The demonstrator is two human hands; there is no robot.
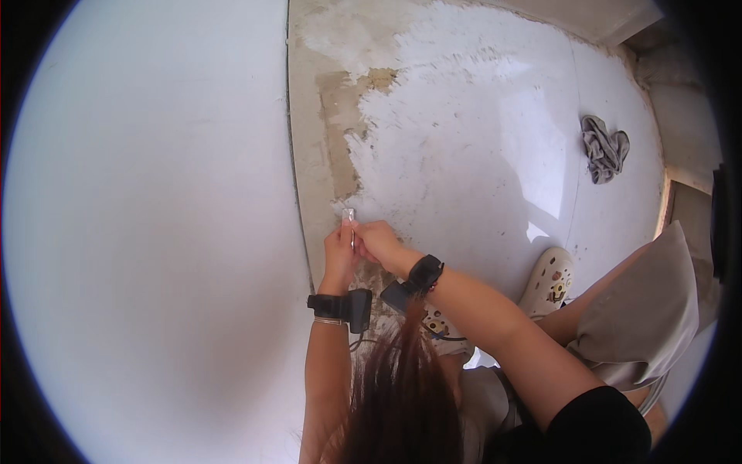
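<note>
Extending past one fall of reddish-brown hair (406, 394), two forearms (328, 371) bear two black wrist devices (360, 311), one each. Two pale clogs (543, 277) with small charms show to the right of the hands. The left hand (338, 249) is closed on one small shiny flat piece (348, 214); the right hand (377, 238) pinches its side. The piece lies between both hands' fingers, over one patchy white-coated floor (456, 162). Farther off, one crumpled grey cloth (604, 149) rests there.
</note>
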